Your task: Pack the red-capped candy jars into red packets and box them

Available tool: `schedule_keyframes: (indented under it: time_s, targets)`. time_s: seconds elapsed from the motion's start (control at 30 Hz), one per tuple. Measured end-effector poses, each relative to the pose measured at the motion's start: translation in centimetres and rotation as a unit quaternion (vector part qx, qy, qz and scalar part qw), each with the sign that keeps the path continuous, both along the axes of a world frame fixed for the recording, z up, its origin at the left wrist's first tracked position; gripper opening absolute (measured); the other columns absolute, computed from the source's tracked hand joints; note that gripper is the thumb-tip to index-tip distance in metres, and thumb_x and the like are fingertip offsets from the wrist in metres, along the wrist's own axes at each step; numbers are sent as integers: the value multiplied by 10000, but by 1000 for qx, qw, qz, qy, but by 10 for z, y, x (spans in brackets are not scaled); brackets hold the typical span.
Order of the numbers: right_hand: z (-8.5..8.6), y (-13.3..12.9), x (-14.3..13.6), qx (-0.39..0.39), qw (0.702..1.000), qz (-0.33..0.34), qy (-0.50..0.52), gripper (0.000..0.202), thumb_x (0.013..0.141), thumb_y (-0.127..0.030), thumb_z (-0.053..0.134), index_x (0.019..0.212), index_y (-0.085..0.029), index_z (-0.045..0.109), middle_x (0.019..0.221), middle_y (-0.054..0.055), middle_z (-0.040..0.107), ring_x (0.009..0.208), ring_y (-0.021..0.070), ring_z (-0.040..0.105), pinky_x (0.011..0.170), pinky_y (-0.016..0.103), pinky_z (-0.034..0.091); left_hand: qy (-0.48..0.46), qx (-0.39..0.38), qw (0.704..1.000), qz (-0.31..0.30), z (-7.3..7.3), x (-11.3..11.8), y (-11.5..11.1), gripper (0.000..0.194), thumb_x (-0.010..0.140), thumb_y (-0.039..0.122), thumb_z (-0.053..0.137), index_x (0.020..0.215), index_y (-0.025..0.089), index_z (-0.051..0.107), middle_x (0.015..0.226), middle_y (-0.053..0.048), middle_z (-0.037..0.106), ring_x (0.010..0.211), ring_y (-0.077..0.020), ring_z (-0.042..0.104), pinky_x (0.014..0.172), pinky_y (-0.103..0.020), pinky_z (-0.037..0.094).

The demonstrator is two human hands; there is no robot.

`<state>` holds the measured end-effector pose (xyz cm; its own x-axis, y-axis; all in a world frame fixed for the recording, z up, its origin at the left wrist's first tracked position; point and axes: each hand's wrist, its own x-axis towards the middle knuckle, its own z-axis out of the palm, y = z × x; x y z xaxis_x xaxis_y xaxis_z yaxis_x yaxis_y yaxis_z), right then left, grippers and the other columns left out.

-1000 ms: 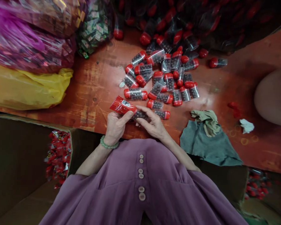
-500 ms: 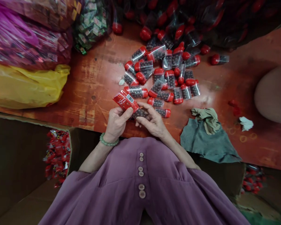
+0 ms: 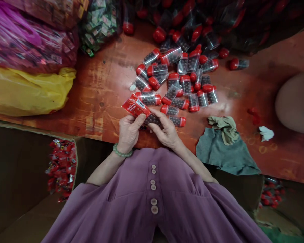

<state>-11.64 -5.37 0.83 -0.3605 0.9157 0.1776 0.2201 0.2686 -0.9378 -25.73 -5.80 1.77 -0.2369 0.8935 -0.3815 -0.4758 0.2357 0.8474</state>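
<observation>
My left hand (image 3: 128,131) pinches a red printed sleeve (image 3: 134,105) at the near edge of the red-brown table (image 3: 103,91). My right hand (image 3: 166,130) holds a clear tube of dark beads (image 3: 152,119) whose end sits inside the sleeve. Just beyond my fingers lies a pile of clear tubes with red caps (image 3: 178,79), each filled with dark beads. The nearest loose tube (image 3: 176,120) lies next to my right hand.
A yellow plastic bag (image 3: 27,91) and pink and green bags of packets (image 3: 35,37) fill the left of the table. A grey cloth (image 3: 225,153) lies at the right. Cardboard boxes with red wrapped items (image 3: 62,168) stand below the table's edge.
Both hands have drawn closer together, and the tube has slid further into the red sleeve. The sleeve has shifted slightly up and right.
</observation>
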Motion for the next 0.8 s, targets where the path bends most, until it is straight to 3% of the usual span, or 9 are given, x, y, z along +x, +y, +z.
schedule_keyframes:
  time_s: [0.07,0.13,0.23,0.33,0.53,0.7,0.8]
  targets:
    - [-3,1,0,48,998,0,-27,412,1008,-366,487,1397,-231,493,1338,101,633,1226,225,624,1044,432,545,-2,-7,1000,-2,-1,-1,0,388,579,500,897,714,167,752,700,4,729,619,-95,628,679,-237,531]
    - [-5,-1,0,48,998,-2,-36,416,1004,-385,488,1390,-229,493,1320,106,633,1195,224,635,1018,420,555,1,-10,1000,-17,-2,-3,1,376,585,487,897,710,163,752,697,5,727,614,-93,625,661,-228,525]
    - [-5,-3,-2,-61,998,3,17,414,993,-419,516,1366,-243,481,1117,66,675,853,156,690,770,328,615,15,6,998,-55,-4,-7,3,332,635,448,884,727,158,750,684,7,719,588,-93,621,611,-218,514]
    - [-2,-3,-6,-152,982,16,108,375,994,-433,518,1320,-255,471,834,-26,616,575,84,579,557,240,549,9,22,997,-71,-4,-7,4,348,677,478,853,698,155,725,629,10,690,521,-91,598,550,-222,503]
    - [3,0,-15,-123,988,-23,90,336,950,-399,603,1239,-256,506,1056,15,632,613,60,586,599,246,545,-31,13,999,4,-3,-7,5,425,619,543,867,655,155,697,610,21,676,529,-74,598,544,-199,505]
    - [0,-1,-20,-175,976,8,129,297,977,-454,537,1176,-241,483,751,-56,578,554,70,575,538,223,508,-53,18,998,-25,3,-9,6,425,623,547,864,693,156,713,642,-25,710,586,-146,665,529,-252,539]
    - [-1,-1,-23,-173,974,-7,146,296,966,-468,552,1142,-240,479,700,-73,560,533,68,568,524,219,496,-48,29,998,-25,5,-7,5,415,655,548,845,700,159,706,597,-19,687,532,-150,648,479,-257,521]
